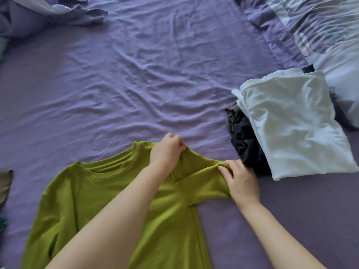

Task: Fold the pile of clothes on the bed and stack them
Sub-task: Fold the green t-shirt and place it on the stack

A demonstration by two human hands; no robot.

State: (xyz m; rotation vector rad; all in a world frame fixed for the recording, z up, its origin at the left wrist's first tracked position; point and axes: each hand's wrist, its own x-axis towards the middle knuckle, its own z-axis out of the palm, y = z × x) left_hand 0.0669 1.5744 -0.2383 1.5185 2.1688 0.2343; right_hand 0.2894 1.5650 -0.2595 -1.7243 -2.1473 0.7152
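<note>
Green shirt [81, 195]: lies flat on the bed [136, 74], collar away from the person, long axis running from collar toward them.
Left hand [167, 150]: grip closed, pinching the shirt's right shoulder just beside the collar.
Right hand [240, 181]: grip closed on the sleeve end, outboard of the shirt body.
Key relation: the sleeve runs between both hands; the body lies left of them, so the fold likely goes leftward.
Folded stack: white garment [291, 123] over dark clothes [244, 140], right of the shirt.
</note>
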